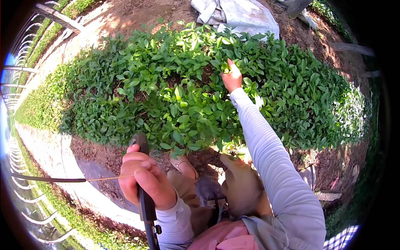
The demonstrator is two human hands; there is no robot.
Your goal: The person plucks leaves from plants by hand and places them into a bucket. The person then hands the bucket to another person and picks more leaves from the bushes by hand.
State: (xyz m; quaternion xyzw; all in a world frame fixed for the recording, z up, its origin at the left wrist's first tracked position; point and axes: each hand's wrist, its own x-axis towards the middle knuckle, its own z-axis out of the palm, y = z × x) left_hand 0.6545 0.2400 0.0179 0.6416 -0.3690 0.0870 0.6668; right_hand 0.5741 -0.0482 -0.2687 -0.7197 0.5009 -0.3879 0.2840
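My right hand [232,78] reaches into a bed of low leafy green plants [183,100]. Its fingers are closed at some light green leaves, with the thumb pointing up and away from me. My left hand [146,177] is wrapped round a long dark handle [143,143], held upright in front of the bed's near edge. A thin orange-tan strand runs from this hand leftward to the end of a dark rod [48,179]. What that rod belongs to is out of sight.
A crumpled whitish sheet [246,18] lies on the soil beyond the plants. Wooden posts [60,18] stand at the far left, with curved white hoops [41,216] along the left edge. My knee [241,185] and sandalled foot [184,165] are close to the near plants.
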